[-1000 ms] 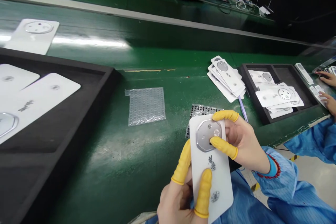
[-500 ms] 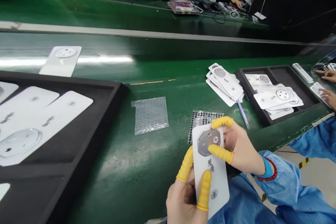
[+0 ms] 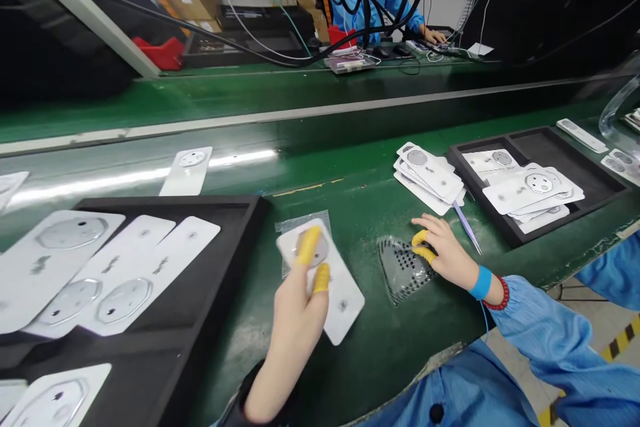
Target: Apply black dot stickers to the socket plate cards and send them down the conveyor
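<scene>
My left hand (image 3: 303, 290), with yellow finger cots on index finger and thumb, is on a white card (image 3: 343, 303) with rounded corners and a grey disc. Its index finger lies over the disc; its other fingers are hidden. That card overlaps a piece of bubble wrap (image 3: 303, 219) on the green bench. My right hand (image 3: 447, 255), also in yellow finger cots, pinches the right side of a clear sheet of black dots (image 3: 403, 277), its remaining fingers stretched out. Purple tweezers (image 3: 467, 228) lie beyond that hand, beside a pile of white cards (image 3: 427, 173).
At left, a black tray (image 3: 235, 267) holds several white cards. Another divided black tray (image 3: 595, 180) with cards stands at right. One card (image 3: 187, 173) lies behind the left tray. Cables (image 3: 345, 43) hang over the back, where a person in blue works.
My hands have parted. The left has carried the card leftward onto the bubble wrap; the right has left the card and now grips the dotted sheet, which has shifted nearer. The view has tilted.
</scene>
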`<control>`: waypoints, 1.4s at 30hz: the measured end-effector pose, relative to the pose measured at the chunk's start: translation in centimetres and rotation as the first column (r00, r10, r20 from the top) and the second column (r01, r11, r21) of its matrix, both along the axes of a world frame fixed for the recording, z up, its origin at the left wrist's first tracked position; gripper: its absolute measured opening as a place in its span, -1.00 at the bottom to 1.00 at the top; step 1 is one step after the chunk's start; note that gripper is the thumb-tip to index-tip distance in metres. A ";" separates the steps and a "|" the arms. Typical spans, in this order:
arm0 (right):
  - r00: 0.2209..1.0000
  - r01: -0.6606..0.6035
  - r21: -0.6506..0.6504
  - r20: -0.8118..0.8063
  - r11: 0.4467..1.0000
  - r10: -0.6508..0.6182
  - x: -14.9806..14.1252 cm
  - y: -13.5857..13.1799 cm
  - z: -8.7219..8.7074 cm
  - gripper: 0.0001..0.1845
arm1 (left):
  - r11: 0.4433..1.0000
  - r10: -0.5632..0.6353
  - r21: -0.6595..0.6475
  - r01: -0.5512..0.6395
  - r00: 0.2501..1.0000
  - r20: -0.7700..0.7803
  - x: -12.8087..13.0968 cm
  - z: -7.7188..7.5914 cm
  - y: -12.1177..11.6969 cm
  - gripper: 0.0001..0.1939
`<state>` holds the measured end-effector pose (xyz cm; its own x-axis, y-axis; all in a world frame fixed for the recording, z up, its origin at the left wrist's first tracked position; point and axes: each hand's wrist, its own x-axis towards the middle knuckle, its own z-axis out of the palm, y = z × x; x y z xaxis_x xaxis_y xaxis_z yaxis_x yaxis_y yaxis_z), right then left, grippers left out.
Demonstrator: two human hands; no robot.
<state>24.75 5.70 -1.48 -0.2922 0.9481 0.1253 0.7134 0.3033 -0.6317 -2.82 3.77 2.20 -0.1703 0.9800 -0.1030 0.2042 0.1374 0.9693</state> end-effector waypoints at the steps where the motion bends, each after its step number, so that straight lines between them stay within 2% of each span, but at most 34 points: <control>1: 0.997 -0.050 -0.010 -0.058 0.999 0.050 0.0 0.1 0.4 -0.92 | 0.995 -0.058 -0.073 0.063 0.996 0.067 0.4 -0.3 0.8 -0.71; 3: 0.982 -0.117 -0.044 -0.152 0.992 0.109 -0.2 0.2 1.6 -0.87 | 0.971 -0.138 -0.170 0.169 0.974 0.181 1.8 -0.7 1.8 -0.78; 6: 0.954 -0.194 -0.112 -0.252 0.975 0.161 -0.6 0.6 3.4 -0.81 | 0.947 -0.209 -0.184 0.265 0.938 0.277 3.9 -0.8 1.8 -0.71; 7: 0.951 -0.209 -0.100 -0.254 0.973 0.178 -0.8 0.7 3.8 -0.78 | 0.941 -0.212 -0.193 0.279 0.928 0.305 4.4 -0.8 1.6 -0.71; 9: 0.961 -0.194 0.030 -0.197 0.981 0.196 -1.3 0.9 4.4 -0.73 | 0.937 -0.190 -0.214 0.277 0.916 0.352 5.0 -1.0 1.1 -0.72; 11: 0.969 -0.173 0.227 -0.135 0.958 0.207 -2.2 0.7 4.5 -0.76 | 0.939 -0.148 -0.232 0.253 0.908 0.391 5.1 -1.1 0.7 -0.74; 13: 0.959 -0.214 0.351 -0.100 0.912 0.264 -3.3 0.4 4.3 -0.86 | 0.937 -0.117 -0.249 0.245 0.892 0.437 5.0 -1.1 0.4 -0.74; 16: 0.929 -0.335 0.366 -0.028 0.868 0.370 -4.7 -0.1 3.4 -0.83 | 0.926 -0.074 -0.282 0.252 0.852 0.518 4.7 -1.0 0.2 -0.70; 20: 0.929 -0.357 0.392 0.057 0.848 0.365 -5.4 -0.7 2.7 -0.73 | 0.906 0.002 -0.339 0.255 0.797 0.604 4.6 -0.7 -0.1 -0.70; 25: 0.930 -0.358 0.455 0.097 0.816 0.354 -5.7 -1.3 3.6 -0.72 | 0.882 0.063 -0.389 0.267 0.751 0.658 4.7 -0.3 -0.3 -0.75; 31: 0.884 -0.460 0.403 0.296 0.791 0.363 -5.6 -1.4 3.4 -0.66 | 0.873 0.166 -0.458 0.169 0.781 0.603 4.4 -1.1 -0.7 -0.86; 36: 0.840 -0.542 0.443 0.328 0.715 0.433 -5.3 -0.7 1.8 -0.69 | 0.864 0.235 -0.497 0.082 0.808 0.541 4.4 -2.5 -0.9 -0.84; 39: 0.822 -0.567 0.375 0.304 0.734 0.481 -4.7 -0.1 0.7 -0.72 | 0.859 0.256 -0.510 0.049 0.822 0.509 4.2 -2.7 -0.4 -0.79; 41: 0.825 -0.561 0.307 0.279 0.769 0.491 -3.9 0.3 0.1 -0.70 | 0.877 0.189 -0.471 0.093 0.835 0.517 3.7 -2.4 0.3 -0.73; 42: 0.834 -0.548 0.273 0.253 0.791 0.491 -3.4 0.4 -0.1 -0.70 | 0.904 0.135 -0.416 0.103 0.852 0.505 3.4 -2.1 0.6 -0.67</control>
<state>21.32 6.13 -1.60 -0.7714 0.5605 0.3012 0.4703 0.8211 -0.3234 0.54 4.38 0.07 0.0088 0.8206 -0.5714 -0.3085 0.5458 0.7791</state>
